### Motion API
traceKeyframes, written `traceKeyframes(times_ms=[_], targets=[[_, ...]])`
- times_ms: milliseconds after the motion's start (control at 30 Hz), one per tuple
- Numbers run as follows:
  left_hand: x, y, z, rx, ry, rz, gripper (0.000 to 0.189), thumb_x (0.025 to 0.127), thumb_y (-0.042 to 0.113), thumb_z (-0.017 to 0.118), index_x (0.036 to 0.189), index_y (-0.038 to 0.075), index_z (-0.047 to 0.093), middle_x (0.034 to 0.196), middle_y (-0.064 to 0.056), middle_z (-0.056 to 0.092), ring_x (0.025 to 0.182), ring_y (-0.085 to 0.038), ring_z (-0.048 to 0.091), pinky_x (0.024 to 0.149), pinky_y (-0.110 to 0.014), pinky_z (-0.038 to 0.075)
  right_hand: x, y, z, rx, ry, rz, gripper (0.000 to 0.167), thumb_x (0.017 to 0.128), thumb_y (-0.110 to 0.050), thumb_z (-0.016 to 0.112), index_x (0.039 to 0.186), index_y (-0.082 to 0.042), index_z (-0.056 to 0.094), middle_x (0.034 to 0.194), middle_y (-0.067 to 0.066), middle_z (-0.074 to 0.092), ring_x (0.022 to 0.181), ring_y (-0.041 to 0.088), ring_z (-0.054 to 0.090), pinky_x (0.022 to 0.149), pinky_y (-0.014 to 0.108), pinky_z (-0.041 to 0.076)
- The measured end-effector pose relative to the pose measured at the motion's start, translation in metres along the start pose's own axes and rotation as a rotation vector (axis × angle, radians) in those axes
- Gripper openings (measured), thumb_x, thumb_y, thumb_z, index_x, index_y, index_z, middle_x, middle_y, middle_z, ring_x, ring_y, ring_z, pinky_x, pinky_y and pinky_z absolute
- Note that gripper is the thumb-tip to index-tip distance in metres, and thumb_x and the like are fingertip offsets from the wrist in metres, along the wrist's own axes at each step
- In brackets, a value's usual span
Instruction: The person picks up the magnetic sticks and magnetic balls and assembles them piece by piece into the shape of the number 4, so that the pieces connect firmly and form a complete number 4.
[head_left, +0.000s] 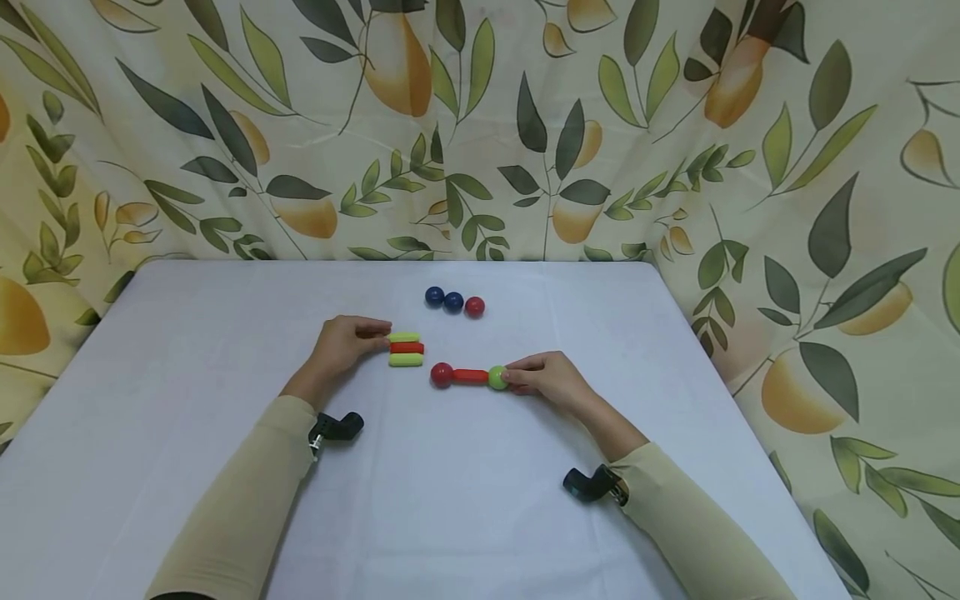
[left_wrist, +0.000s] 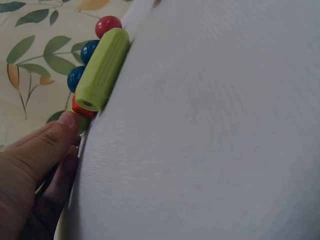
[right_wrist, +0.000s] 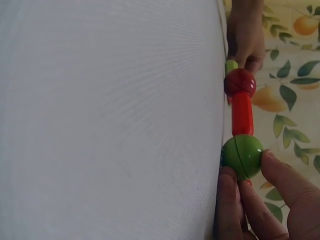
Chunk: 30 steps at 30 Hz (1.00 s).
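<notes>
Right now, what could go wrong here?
The two blue balls and far red ball might roll if bumped. The right fingers pinch only the green ball, so lifting could loosen the red link. The left fingers, on the far yellow-green stick, could shift the red stick beside it.

Pale cloth (head_left: 510, 42) printed with green leaves (head_left: 831, 225) and orange fruit (head_left: 798, 392) hangs behind and on both sides of the white surface (head_left: 450, 508), under soft, fairly even light.
</notes>
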<state>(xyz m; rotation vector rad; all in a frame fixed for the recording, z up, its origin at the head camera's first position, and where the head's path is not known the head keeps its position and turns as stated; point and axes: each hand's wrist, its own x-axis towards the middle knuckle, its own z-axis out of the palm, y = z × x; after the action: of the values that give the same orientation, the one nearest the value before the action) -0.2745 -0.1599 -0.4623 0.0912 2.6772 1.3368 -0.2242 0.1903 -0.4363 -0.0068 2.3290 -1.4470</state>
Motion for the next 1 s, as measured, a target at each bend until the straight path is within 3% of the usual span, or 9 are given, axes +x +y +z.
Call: traceKeyframes(times_ms=[500,833,1000], targets=[[0.001,-0.006,0.007,0.074,0.068,0.069,0.025,0.089,0.024,0.074,0.113,0.017,0.075,0.114,-0.005,0.072,0.116,-0.025,0.06,0.103,-0.043,0.046,0.001,-0.002,-0.001,-0.014,0.003,0.007,0.036,0.088,-0.024,0.076,0.114,0.001,0.072,0.104,0.012,0.074,0.085,0.012,0.071,0.081,0.027,0.058],[-0.001,-0.009,0.007,0.011,0.08,0.072,0.027,0.091,0.029,0.072,0.115,0.017,0.073,0.116,-0.006,0.071,0.113,-0.024,0.06,0.101,-0.044,0.046,-0.002,-0.008,-0.001,-0.016,-0.005,0.029,0.036,0.088,-0.022,0.075,0.114,0.002,0.071,0.107,0.013,0.074,0.086,0.013,0.072,0.081,0.027,0.058],[0.001,-0.013,0.009,0.003,0.072,0.092,0.03,0.092,0.03,0.07,0.12,0.018,0.072,0.122,-0.006,0.069,0.12,-0.025,0.059,0.104,-0.044,0.045,-0.001,-0.011,-0.002,-0.047,-0.013,0.046,0.037,0.088,-0.024,0.075,0.116,0.0,0.071,0.107,0.012,0.074,0.088,0.014,0.072,0.083,0.028,0.057]])
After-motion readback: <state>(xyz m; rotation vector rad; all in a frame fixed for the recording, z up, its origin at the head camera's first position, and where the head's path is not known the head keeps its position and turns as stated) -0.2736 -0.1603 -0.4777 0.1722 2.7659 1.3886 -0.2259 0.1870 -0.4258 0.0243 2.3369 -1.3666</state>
